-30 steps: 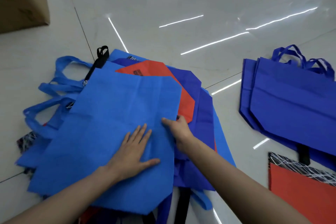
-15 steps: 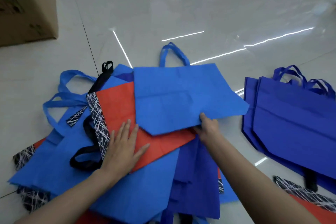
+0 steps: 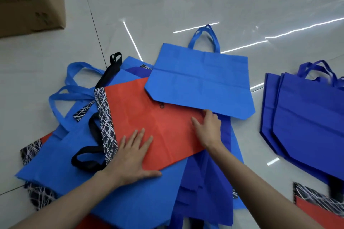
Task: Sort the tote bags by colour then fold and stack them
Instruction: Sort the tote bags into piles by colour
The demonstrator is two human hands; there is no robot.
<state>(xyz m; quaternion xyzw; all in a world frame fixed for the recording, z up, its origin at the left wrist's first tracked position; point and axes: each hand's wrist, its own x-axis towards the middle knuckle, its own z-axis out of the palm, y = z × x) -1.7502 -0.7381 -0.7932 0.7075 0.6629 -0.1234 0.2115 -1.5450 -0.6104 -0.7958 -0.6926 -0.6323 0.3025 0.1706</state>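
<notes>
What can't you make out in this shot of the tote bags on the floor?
All in the head view:
- Pile: bag count hidden, top bags cover the lower ones.
- Box: cut off by the top-left edges.
- Dark blue stack: cut off by the right edge, handles blurred.
- Corner red bag: mostly beyond the bottom edge.
- Right hand: its own back hides whether the fingers grip the middle red bag.

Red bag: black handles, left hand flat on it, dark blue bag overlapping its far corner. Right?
No: in the head view a light blue bag, not a dark blue one, overlaps the red bag's far corner. The black handles and the left hand flat on it are right.
</notes>
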